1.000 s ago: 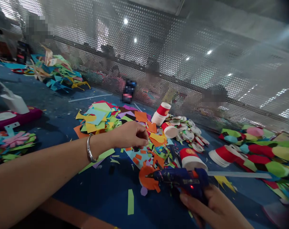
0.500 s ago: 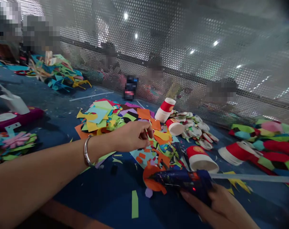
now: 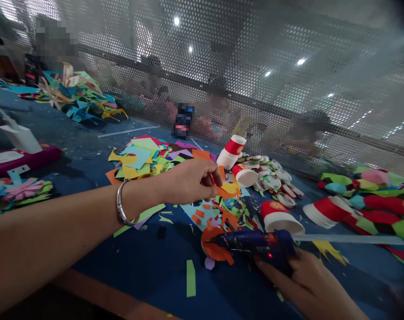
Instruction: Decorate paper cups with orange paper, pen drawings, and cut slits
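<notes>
My right hand is wrapped round the handle of a dark blue hot glue gun with a small red light lit. A long whitish glue stick sticks out of its back. The nozzle tip is over a round orange paper piece; whether they touch I cannot tell. My left hand, with a silver bangle at the wrist, hovers by the heap of coloured paper scraps. Its fingers are curled in, and anything between them is hidden. Small orange rectangles lie on light blue paper below it.
Red and white paper cups lie to the right, beside a pile of round discs. A phone leans against the perforated metal screen. A purple power bank with a white plug is at left. People show behind the screen.
My left hand has shifted slightly right and away from me. The glue gun stays over the orange piece, a touch higher in view.
</notes>
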Available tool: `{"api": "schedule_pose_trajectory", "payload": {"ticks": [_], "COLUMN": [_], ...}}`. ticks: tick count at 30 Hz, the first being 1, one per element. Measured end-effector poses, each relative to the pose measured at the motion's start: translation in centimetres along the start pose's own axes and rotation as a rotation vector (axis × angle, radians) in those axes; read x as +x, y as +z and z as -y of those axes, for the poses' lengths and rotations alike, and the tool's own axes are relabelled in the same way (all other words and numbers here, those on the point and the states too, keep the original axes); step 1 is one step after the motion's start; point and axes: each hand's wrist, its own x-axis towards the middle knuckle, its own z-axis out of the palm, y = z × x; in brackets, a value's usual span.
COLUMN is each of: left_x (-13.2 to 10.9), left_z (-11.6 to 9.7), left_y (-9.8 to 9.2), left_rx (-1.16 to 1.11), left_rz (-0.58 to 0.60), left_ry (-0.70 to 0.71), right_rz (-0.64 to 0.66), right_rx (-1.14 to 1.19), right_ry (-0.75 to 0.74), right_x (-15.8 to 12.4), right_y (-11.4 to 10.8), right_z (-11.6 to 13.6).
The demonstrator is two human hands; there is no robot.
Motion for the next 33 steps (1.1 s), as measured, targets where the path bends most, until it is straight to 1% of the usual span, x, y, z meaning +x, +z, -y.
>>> {"api": "schedule_pose_trajectory", "payload": {"ticks": [5, 8, 10, 13, 16, 20, 25, 30, 33], "left_x": [-0.5, -0.9, -1.1, -1.4, -1.6, -2.0, -2.2, -2.3, -2.5], "left_z": [-1.3, -1.4, -1.1, -0.2, 0.8, 1.4, 1.6, 1.6, 1.6], "left_y": [-0.1, -0.3, -0.3, -0.2, 0.2, 0.7, 0.6, -0.5, -0.9], "left_rx": [0.142, 0.135, 0.089, -0.033, -0.181, -0.265, -0.206, -0.016, -0.016], "left_rz": [0.02, 0.058, 0.085, 0.086, 0.144, 0.213, 0.225, 0.223, 0.261], "left_ry": [0.068, 0.042, 0.011, -0.025, -0.071, -0.126, -0.119, -0.118, -0.135], "right_rz": [0.029, 0.019, 0.017, 0.035, 0.065, 0.089, 0.084, 0.027, -0.032], "right_rx": [-0.018, -0.003, -0.011, -0.049, -0.091, -0.107, -0.206, -0.329, -0.362], "right_ry": [-0.005, -0.001, -0.009, -0.019, -0.021, -0.013, -0.07, -0.115, -0.119], "right_x": [-0.1, -0.1, -0.1, -0.3, -0.4, -0.2, 0.0, -0.1, -0.3], "right_y": [-0.1, -0.2, -0.2, -0.1, -0.3, -0.9, -1.6, -1.7, -1.8], "right_z": [0.3, 0.4, 0.4, 0.1, 0.1, 0.8, 1.6, 1.8, 1.5]}}
